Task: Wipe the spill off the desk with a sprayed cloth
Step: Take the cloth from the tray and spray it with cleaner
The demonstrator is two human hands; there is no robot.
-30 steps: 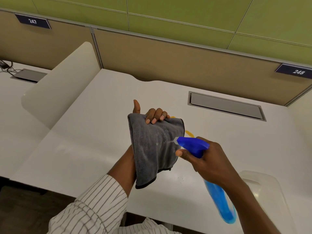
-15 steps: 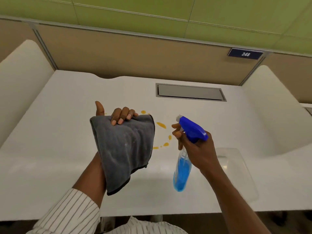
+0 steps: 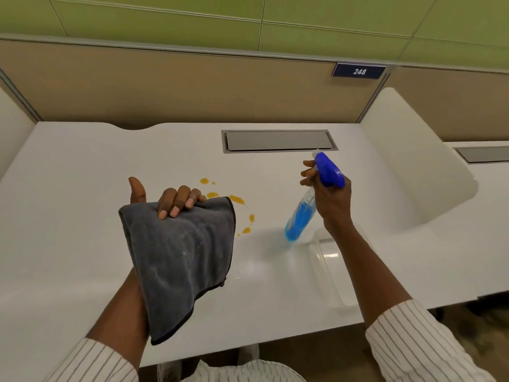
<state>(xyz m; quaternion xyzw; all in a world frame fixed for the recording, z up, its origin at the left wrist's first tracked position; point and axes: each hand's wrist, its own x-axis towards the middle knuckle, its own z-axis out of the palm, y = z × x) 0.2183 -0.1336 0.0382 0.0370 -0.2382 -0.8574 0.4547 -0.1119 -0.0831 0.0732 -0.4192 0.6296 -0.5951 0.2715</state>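
A grey microfibre cloth is gripped by the left hand — the blue spray bottle is clasped by the right hand, beside orange spill drops on the white desk.

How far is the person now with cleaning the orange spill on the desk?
Done, it seems: the cloth shows pale damp-looking specks, so it looks sprayed. In hand: the left hand holds the cloth up above the desk; the right hand holds the spray bottle off to the right, base low near the desk. Left: all the wiping, since the orange spill lies untouched in drops.
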